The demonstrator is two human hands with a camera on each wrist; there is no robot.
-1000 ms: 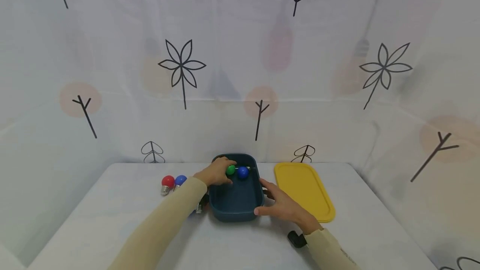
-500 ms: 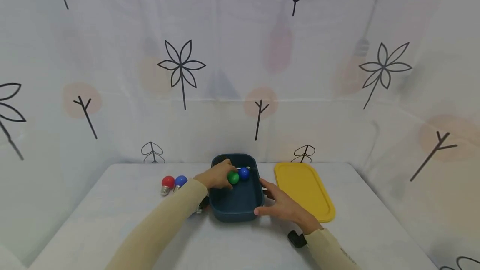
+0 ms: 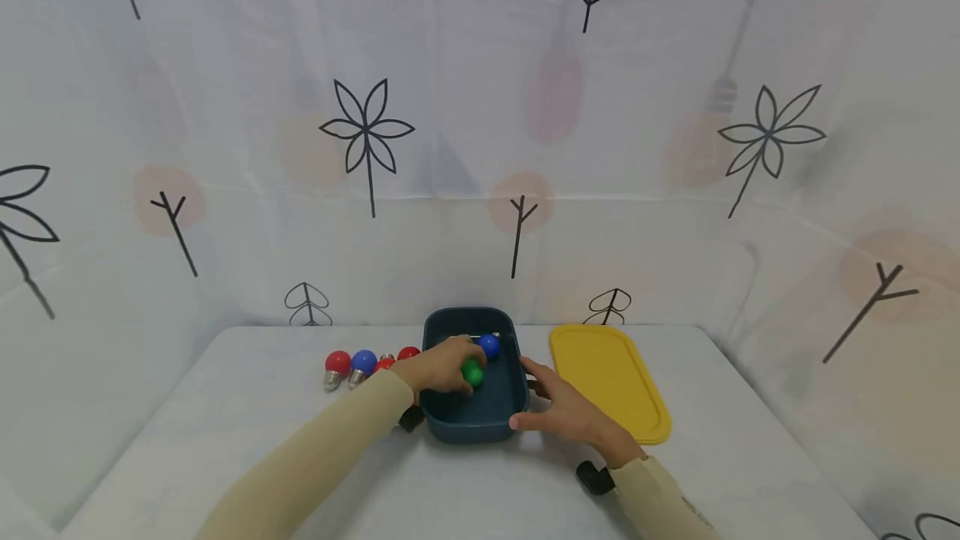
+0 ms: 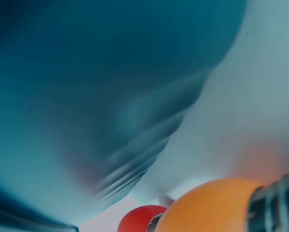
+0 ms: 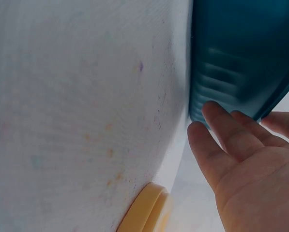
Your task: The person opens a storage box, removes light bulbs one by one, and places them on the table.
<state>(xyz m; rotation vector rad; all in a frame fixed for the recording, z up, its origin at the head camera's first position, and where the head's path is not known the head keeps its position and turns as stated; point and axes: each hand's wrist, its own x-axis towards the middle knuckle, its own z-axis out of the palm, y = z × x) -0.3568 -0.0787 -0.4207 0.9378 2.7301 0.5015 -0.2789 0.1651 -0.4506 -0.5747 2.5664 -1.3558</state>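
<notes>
In the head view a dark blue box [image 3: 487, 432] stands lidless on the white table. Over its inside, my left hand [image 3: 442, 367] pinches a green light bulb [image 3: 472, 373], its fingers partly covering the bulb. A blue light bulb [image 3: 489, 346] lies in the box's far right part. My right hand [image 3: 558, 407] has its spread fingers at the box's right side and the thumb by the near right corner. In the right wrist view, the fingertips [image 5: 213, 110] are at the ridged side wall. The left wrist view shows the box's outer wall [image 4: 110, 96], with the left hand hidden.
Left of the box are several bulbs, among them a red bulb [image 3: 338, 362], a blue bulb [image 3: 364, 361] and another red bulb [image 3: 408, 352]. An orange bulb [image 4: 207, 208] sits close to the left wrist camera. The yellow lid [image 3: 607, 377] lies at the right.
My left hand has brought the green bulb nearer and slightly right within the box. More red bulbs show beyond the left forearm. My right hand stays by the box's side.
</notes>
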